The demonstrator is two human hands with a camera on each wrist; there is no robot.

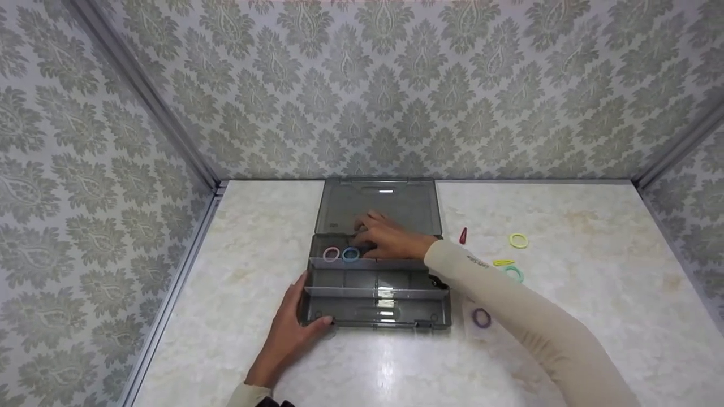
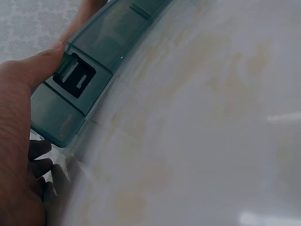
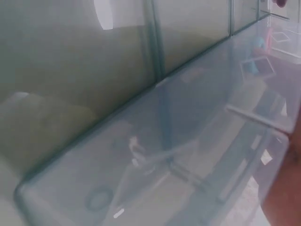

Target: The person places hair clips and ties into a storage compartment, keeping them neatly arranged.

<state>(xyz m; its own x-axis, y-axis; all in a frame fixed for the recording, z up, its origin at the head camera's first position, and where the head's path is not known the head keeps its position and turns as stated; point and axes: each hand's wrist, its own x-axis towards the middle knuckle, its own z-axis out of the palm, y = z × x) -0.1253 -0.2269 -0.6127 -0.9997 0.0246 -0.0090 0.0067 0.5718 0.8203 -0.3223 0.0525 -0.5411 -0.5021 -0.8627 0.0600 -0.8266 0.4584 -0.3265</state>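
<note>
Organizer box (image 1: 350,308): smoky translucent plastic, lying flat on the desk (image 1: 237,305); hinged lid (image 1: 373,203) fully open and laid back behind it. Crosswise dividers form three long rows. The rear row holds a pink hair tie (image 1: 331,261) and, just right of it, a blue hair tie (image 1: 350,260).

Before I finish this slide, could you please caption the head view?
Left hand holds an open divided case; right hand is over its far row beside two rings.
</note>
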